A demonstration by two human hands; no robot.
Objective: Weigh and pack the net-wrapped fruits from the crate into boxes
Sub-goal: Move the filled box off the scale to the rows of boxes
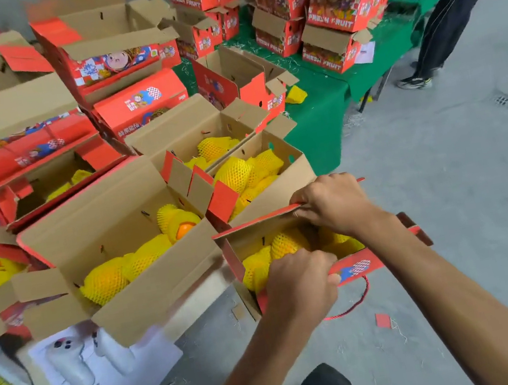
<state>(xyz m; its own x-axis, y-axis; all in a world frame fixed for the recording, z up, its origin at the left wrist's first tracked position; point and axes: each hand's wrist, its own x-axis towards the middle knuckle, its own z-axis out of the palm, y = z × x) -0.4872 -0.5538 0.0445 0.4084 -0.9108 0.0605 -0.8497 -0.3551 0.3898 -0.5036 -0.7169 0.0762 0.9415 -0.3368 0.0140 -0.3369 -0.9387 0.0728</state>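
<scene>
A red fruit box (357, 267) with a red cord handle is held in front of me, filled with fruits in yellow foam net (287, 242). My left hand (299, 282) grips the box's near flap, fingers curled over its edge. My right hand (332, 200) grips the far flap at its top edge. To the left stands an open box (109, 224) with more netted fruits (105, 281), one showing orange skin (184, 229).
Several open boxes with yellow-netted fruits (235, 171) crowd the left and middle. Empty red boxes (345, 3) are stacked on a green-covered table (318, 120). A person's legs (440, 23) stand at the right. White controllers (72, 363) lie on a sheet below. Grey floor lies right.
</scene>
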